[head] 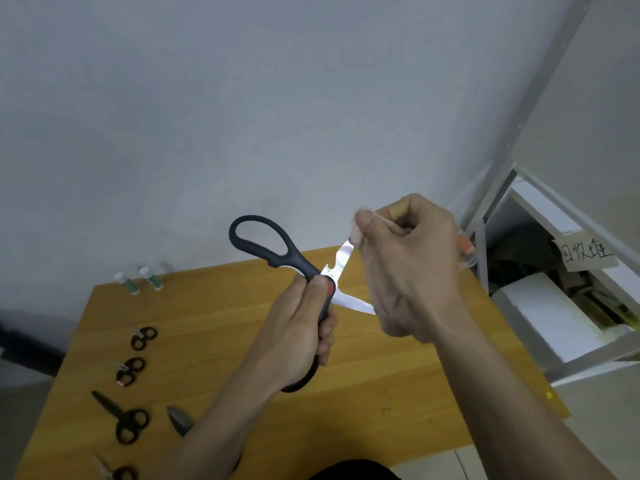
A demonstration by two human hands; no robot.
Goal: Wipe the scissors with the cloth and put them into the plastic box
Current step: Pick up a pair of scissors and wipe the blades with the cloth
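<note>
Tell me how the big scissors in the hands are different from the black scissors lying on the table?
The big scissors are held up in the air, blades spread open; the black scissors lie flat on the table, blades shut. The big pair has bare shiny blades and looks larger; the table pair's blades look dark. Both have dark loop handles.

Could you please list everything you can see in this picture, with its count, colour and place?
large scissors: 1, dark handles, blades open, held above table
cloth: 1, pale, at upper blade tip
small scissors: 4, black, table's left edge
tubes: 2, white and green, table's far left corner
dark object: 1, grey, beside left forearm
table: 1, yellow wood
shelf: 1, white, right
left hand: grips handle
right hand: pinches cloth
</note>
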